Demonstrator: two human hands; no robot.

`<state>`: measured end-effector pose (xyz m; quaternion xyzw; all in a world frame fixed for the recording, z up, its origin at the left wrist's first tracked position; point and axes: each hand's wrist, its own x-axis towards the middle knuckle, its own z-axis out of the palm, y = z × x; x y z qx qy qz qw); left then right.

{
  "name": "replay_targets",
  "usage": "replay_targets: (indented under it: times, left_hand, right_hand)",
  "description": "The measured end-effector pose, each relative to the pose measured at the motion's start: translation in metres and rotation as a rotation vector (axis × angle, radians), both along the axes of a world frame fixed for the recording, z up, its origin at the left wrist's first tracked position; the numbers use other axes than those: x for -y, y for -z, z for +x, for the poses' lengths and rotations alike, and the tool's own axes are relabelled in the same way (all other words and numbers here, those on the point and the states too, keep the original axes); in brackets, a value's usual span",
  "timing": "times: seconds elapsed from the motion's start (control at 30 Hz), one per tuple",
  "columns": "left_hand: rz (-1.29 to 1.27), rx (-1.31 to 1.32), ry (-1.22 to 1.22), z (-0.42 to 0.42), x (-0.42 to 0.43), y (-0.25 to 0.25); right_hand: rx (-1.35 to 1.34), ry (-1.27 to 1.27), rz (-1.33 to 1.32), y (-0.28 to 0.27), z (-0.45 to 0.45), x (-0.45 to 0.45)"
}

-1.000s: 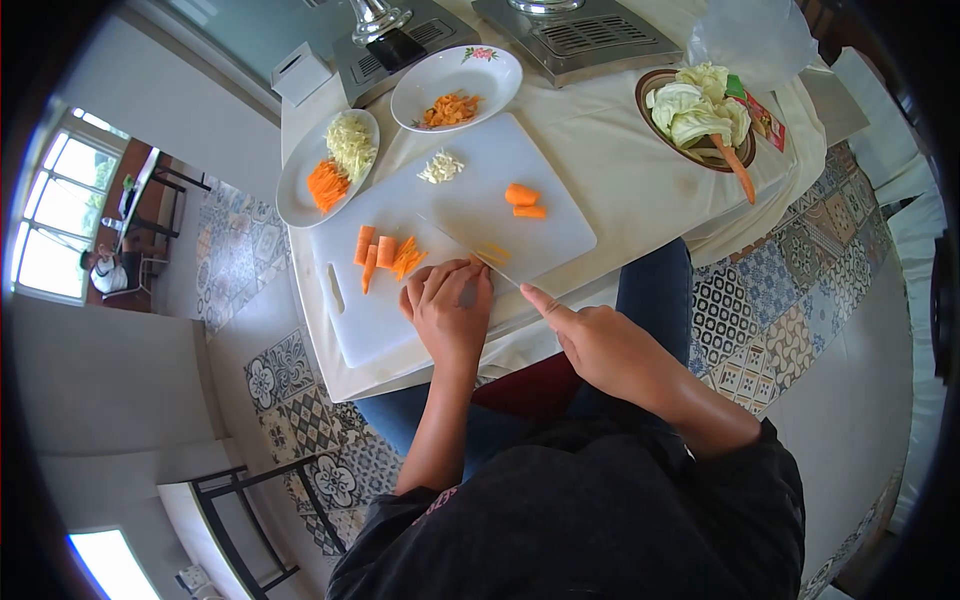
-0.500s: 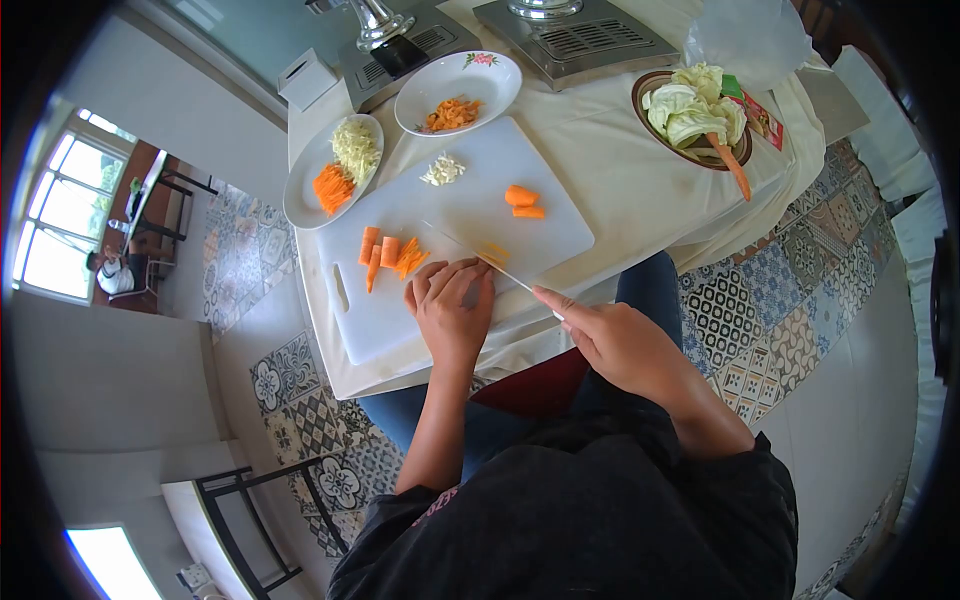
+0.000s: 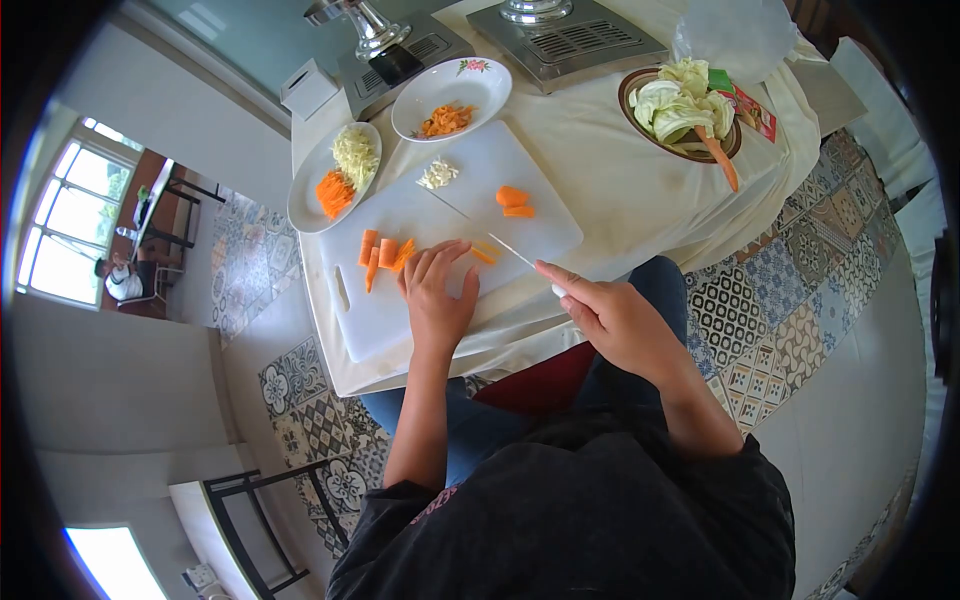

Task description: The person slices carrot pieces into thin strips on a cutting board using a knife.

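Note:
My right hand [image 3: 625, 325] is closed round the handle of a knife [image 3: 512, 250], the index finger stretched along it. The thin blade points up and left across the white cutting board [image 3: 385, 325]. My left hand [image 3: 436, 305] rests on the board with fingers stretched and thumb apart, its fingertips beside a small pile of carrot strips [image 3: 404, 252]. Left of that pile lie carrot pieces [image 3: 369, 246]. A few loose carrot strips [image 3: 484, 252] lie between my left hand and the blade. Chopped white bits [image 3: 438, 173] and two carrot chunks [image 3: 513, 197] sit farther up the board.
Behind the board stand a plate of shredded carrot and pale shreds [image 3: 307, 213] and a flowered plate [image 3: 487, 92] with orange scraps. A brown-rimmed bowl [image 3: 632, 118] holds cabbage and a carrot. Metal stoves [image 3: 580, 50] are at the back. Someone sits [image 3: 125, 282] far left.
My left hand has shifted a little left, its fingers opening away from the blade. The knife has come away from the loose carrot strips, towards the right.

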<state>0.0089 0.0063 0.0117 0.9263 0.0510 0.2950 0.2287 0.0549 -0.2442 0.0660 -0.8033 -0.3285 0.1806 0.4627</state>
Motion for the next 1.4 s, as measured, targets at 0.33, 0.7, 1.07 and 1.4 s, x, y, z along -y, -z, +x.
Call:
replay_targets:
  times: [0.33,0.7,1.07,1.4]
  left_hand:
    - [0.214,-0.071,0.161,0.019,-0.018,-0.011]
    - [0.136,-0.113,0.063,0.020,-0.006,-0.017]
    - [0.084,-0.038,0.029,0.017,0.000,-0.008]
    - [0.130,0.026,-0.182,0.006,0.003,0.002]
  right_hand:
    - [0.301,0.110,-0.040,-0.011,-0.008,0.058]
    - [0.472,0.207,-0.246,-0.015,-0.009,0.063]
    - [0.401,0.174,-0.358,-0.041,-0.024,0.097]
    - [0.450,0.156,-0.329,-0.022,-0.015,0.055]
